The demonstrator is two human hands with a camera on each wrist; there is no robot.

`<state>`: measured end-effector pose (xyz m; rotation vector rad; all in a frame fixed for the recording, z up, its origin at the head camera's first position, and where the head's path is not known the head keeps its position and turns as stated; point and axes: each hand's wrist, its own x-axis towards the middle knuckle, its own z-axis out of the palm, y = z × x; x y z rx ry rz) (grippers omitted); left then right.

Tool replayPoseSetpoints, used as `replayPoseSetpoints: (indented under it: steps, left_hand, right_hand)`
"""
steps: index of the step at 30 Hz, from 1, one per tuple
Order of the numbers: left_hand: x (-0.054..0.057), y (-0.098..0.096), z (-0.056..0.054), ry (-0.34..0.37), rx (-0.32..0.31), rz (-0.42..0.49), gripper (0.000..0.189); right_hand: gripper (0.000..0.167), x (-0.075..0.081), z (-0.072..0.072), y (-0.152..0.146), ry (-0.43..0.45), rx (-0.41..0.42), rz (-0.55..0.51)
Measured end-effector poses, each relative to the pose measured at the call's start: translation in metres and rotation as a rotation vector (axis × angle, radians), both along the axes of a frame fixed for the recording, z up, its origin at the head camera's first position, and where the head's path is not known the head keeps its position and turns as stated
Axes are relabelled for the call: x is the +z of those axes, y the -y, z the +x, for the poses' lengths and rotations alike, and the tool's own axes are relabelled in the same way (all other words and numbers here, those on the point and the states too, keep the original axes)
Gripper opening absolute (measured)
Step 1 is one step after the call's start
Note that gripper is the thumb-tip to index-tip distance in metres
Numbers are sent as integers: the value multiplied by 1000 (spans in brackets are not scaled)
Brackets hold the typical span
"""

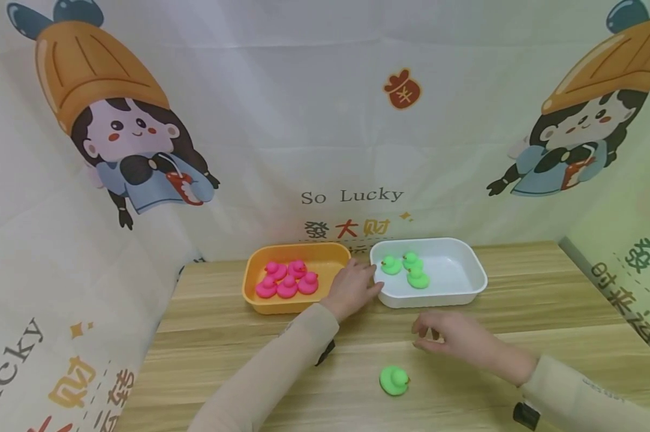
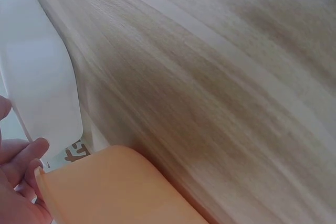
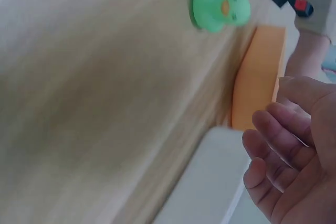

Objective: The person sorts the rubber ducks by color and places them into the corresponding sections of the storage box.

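Note:
My left hand point(image 1: 352, 289) reaches between an orange tray point(image 1: 329, 259) and a white tray point(image 1: 457, 270). Its fingertips are right at the white tray's near-left rim, and part of the hand overlaps the orange tray's right end. In the left wrist view, the fingers point(image 2: 26, 156) are loosely bent beside both rims. My right hand point(image 1: 457, 337) hovers in front of the white tray, fingers loosely curved and holding nothing. A single green toy duck point(image 1: 394, 381) sits on the table, nearer me and to the left of that hand. Three green ducks point(image 1: 418, 278) are inside the white tray.
Several pink toy ducks point(image 1: 287, 287) are grouped in the left part of the orange tray. Both trays stand at the back of the wood-grain table point(image 1: 206, 348), close to a printed cloth backdrop point(image 1: 282, 120). Cloth also hangs along both sides.

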<state>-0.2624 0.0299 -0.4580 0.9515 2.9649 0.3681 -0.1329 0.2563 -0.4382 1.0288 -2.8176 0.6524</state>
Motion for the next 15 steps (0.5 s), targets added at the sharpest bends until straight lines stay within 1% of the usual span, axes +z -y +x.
replayPoseSetpoints:
  steps: [4, 6, 10, 13, 15]
  left_hand:
    - [0, 0, 1, 1, 5, 0, 49]
    - [0, 0, 1, 3, 3, 5, 49]
    - [1, 0, 1, 6, 1, 10, 49]
    - [1, 0, 1, 7, 2, 10, 49]
    - [1, 0, 1, 7, 1, 12, 49]
  right_hand:
    - [14, -11, 9, 8, -16, 77, -20]
    - [16, -16, 14, 12, -19, 100, -27]
    - [23, -24, 23, 19, -94, 133, -9]
    - [28, -27, 26, 24, -157, 155, 17]
    - [29, -29, 27, 27, -164, 160, 34]
